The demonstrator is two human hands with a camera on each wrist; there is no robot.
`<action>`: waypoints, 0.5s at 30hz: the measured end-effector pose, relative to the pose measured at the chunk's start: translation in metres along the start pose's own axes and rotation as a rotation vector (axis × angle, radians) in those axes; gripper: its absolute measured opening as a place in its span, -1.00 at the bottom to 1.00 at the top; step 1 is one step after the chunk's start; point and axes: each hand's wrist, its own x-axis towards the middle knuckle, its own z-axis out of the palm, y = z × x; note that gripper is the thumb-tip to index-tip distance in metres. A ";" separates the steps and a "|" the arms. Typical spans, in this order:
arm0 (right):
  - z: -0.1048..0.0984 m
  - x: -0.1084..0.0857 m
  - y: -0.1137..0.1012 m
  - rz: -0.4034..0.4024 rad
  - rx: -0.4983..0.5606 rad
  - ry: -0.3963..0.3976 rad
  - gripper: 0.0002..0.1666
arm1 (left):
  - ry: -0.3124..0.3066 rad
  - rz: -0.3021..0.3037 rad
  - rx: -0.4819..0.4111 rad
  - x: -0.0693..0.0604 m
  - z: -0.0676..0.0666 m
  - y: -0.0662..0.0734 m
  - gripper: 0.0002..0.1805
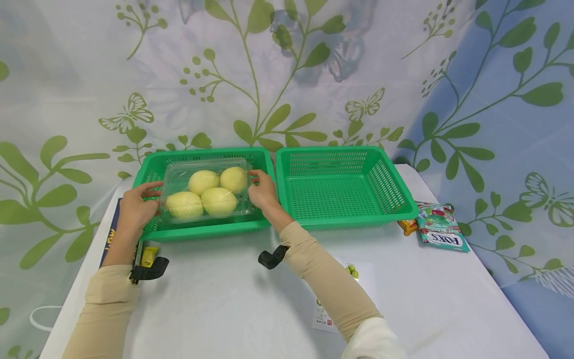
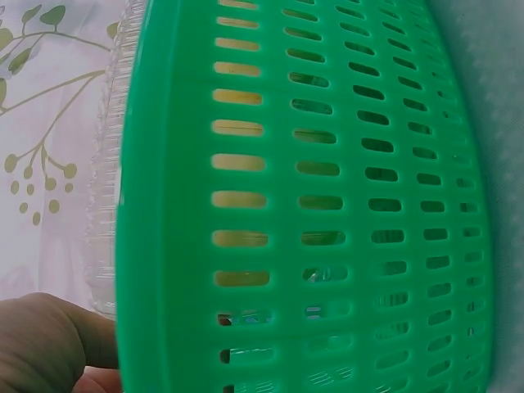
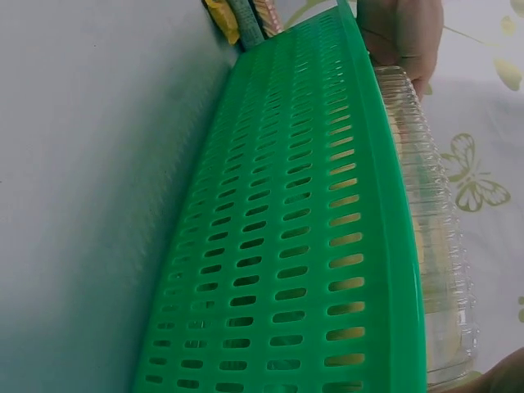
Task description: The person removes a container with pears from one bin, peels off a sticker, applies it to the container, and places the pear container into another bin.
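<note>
A clear plastic box (image 1: 204,219) with several yellow-green round fruits (image 1: 218,201) lies in the left green basket (image 1: 206,232), its top near rim height. The left hand (image 1: 138,208) holds the box's left end, the right hand (image 1: 263,193) its right end, fingers bent over the edges. In the left wrist view the left hand (image 2: 49,340) shows at the lower left behind the basket wall (image 2: 180,205). The right wrist view has the box's ridged side (image 3: 426,213) above the basket rim (image 3: 393,221), the left hand (image 3: 401,37) at its far end.
A second green basket (image 1: 332,194) stands to the right, nothing in it. Beyond it lie a teal FOX'S bag (image 1: 443,232) and an orange packet (image 1: 408,227). A yellow packet (image 1: 149,256) and a dark blue package (image 1: 111,234) are at left. A printed sheet (image 1: 365,276) lies partly under the right forearm.
</note>
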 end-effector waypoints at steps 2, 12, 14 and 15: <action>0.000 0.000 0.000 -0.008 0.001 0.002 -0.28 | 0.004 -0.002 0.000 0.000 0.000 0.000 -0.29; -0.001 0.002 0.001 0.006 -0.008 0.024 -0.21 | -0.018 0.020 -0.050 0.001 -0.003 -0.005 -0.39; -0.002 0.003 0.001 0.023 -0.009 0.026 -0.20 | -0.023 0.022 -0.062 0.001 -0.003 -0.006 -0.41; -0.003 0.003 0.000 0.023 -0.010 0.025 -0.20 | -0.027 0.023 -0.066 0.002 -0.003 -0.006 -0.41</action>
